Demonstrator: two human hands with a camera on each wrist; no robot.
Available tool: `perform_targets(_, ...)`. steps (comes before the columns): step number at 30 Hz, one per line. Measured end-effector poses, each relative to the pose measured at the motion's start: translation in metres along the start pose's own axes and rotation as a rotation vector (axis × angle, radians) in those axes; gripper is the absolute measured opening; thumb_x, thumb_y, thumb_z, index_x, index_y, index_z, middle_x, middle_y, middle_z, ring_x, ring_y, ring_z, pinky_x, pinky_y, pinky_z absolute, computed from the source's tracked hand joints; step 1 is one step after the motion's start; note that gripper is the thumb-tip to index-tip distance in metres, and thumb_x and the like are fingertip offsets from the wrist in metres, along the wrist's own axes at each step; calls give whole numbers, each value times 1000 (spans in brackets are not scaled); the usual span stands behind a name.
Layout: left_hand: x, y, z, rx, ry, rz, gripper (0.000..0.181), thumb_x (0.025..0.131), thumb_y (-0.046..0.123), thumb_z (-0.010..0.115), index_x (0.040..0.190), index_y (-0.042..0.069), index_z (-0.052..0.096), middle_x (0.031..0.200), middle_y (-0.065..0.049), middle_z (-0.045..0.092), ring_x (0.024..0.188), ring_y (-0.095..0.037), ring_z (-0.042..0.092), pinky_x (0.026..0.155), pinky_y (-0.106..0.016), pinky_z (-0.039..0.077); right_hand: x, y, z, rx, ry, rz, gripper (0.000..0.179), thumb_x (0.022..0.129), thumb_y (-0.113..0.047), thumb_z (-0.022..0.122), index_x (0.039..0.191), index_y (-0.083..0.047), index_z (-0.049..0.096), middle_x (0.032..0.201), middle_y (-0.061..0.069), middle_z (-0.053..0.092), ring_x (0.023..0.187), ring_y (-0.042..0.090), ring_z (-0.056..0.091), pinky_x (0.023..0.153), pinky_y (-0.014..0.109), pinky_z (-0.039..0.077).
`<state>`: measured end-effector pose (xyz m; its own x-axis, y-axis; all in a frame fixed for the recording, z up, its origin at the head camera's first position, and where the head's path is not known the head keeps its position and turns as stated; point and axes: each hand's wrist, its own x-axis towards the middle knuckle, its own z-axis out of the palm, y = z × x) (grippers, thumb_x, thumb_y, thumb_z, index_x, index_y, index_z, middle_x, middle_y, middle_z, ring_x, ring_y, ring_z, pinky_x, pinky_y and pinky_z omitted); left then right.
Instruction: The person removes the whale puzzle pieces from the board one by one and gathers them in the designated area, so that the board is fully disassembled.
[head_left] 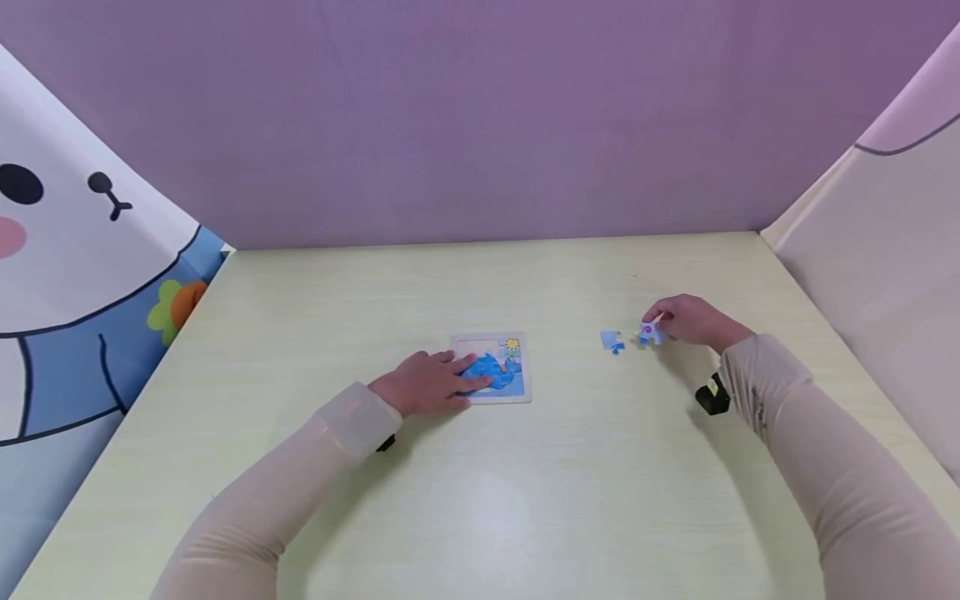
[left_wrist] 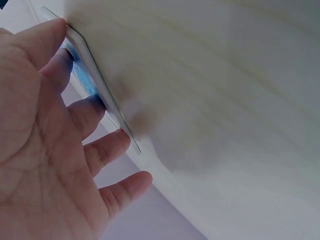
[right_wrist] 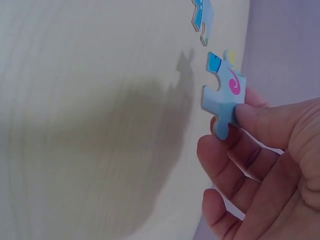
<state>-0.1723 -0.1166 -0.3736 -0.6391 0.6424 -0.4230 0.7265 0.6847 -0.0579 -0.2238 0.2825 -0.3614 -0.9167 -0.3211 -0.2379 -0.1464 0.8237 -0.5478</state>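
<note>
A small framed jigsaw puzzle (head_left: 491,398) with a blue whale and a yellow sun lies mid-table. My left hand (head_left: 427,383) rests on its left side with straight, spread fingers; the left wrist view shows the fingertips (left_wrist: 117,137) at the frame's edge. To the right, my right hand (head_left: 692,320) pinches a light blue jigsaw piece (right_wrist: 227,95) with a pink swirl between thumb and fingers. The piece is raised off the table and throws a shadow on it. Just left of that hand lies another blue jigsaw piece (head_left: 612,340), partly visible in the right wrist view.
The pale wooden table (head_left: 480,492) ends at a purple wall panel (head_left: 480,125) behind. Cloth with a cartoon print (head_left: 82,275) hangs at the left, and a pale side cloth (head_left: 885,250) at the right. Both forearms wear light sleeves with dark devices at the wrists.
</note>
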Motion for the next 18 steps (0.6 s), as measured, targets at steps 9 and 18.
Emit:
perform_targets(9, -2, 1, -1, -17, -10, -9, 52, 100, 42, 44, 149, 30, 34, 156, -5, 27, 138, -36, 32, 98, -49, 41, 3, 5, 5, 19, -7, 20, 22, 92, 6, 48, 109, 12, 61, 71, 6, 56, 63, 16, 46, 57, 28, 39)
perform_targets(18, -1, 2, -2, 17, 0, 4, 51, 100, 43, 44, 149, 31, 35, 156, -5, 28, 137, -34, 34, 96, -46, 43, 4, 14, 5, 23, -15, 47, 21, 91, 3, 53, 108, 10, 63, 81, 10, 62, 67, 18, 50, 60, 30, 42)
